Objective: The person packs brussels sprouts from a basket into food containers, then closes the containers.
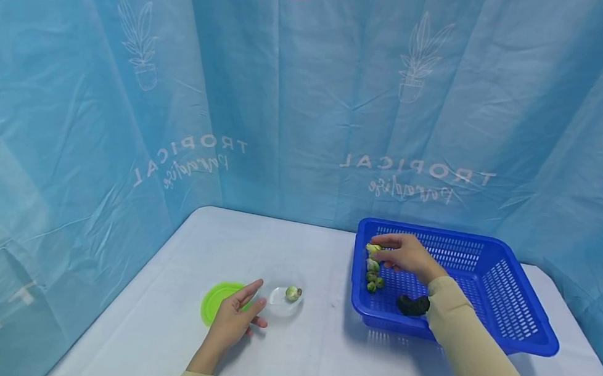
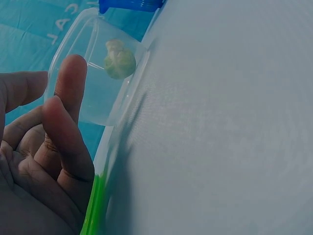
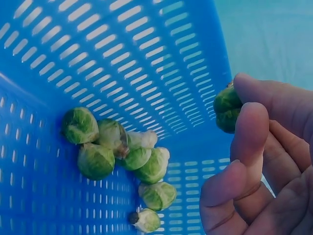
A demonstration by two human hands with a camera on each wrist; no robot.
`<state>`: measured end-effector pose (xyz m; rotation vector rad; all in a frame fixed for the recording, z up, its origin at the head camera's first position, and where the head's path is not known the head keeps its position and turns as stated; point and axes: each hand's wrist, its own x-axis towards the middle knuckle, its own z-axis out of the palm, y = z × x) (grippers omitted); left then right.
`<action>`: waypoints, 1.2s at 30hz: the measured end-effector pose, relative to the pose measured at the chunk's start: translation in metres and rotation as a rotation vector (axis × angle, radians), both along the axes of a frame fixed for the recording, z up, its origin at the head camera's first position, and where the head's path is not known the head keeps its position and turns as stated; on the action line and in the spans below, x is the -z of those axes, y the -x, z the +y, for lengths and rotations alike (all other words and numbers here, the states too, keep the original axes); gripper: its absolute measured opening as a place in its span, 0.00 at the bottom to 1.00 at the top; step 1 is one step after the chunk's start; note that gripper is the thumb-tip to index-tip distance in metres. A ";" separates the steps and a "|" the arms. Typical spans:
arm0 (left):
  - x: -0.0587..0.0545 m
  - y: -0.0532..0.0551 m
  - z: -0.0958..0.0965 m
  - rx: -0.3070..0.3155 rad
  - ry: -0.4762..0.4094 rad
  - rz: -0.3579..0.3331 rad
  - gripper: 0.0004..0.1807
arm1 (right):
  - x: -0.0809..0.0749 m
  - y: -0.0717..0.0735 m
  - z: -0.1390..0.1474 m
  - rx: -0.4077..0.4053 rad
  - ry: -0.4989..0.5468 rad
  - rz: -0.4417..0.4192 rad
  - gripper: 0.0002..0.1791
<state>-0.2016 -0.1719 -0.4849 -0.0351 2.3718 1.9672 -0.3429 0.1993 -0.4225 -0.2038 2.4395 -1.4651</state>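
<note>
My right hand [image 1: 408, 256] is over the left side of a blue plastic basket [image 1: 518, 299]. Between its thumb and fingertip it pinches a green Brussels sprout [image 3: 226, 108], seen best in the right wrist view. Several more Brussels sprouts [image 3: 96, 161] lie on the basket's floor below. My left hand [image 1: 230, 322] is beside a clear plastic bowl [image 2: 98, 95], its fingers loosely bent and its fingertips right at the rim. Inside the bowl lies one Brussels sprout [image 1: 292, 293]. A bright green round lid [image 1: 214, 304] lies flat on the table, partly covered by the left hand.
The table [image 1: 309, 362] has a white cloth. Blue printed curtains [image 1: 318, 90] hang behind it and along both sides. The basket stands at the right with raised slotted walls, and the right forearm reaches across its near rim.
</note>
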 end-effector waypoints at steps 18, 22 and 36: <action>0.000 0.000 0.001 0.000 0.000 -0.001 0.30 | -0.018 -0.010 -0.014 -0.060 -0.014 0.039 0.21; 0.000 0.000 0.000 0.003 -0.004 0.004 0.30 | -0.021 -0.013 -0.019 -0.054 0.000 0.030 0.21; 0.001 0.000 0.000 -0.001 -0.003 0.000 0.29 | -0.031 -0.026 -0.040 -0.107 0.018 0.070 0.19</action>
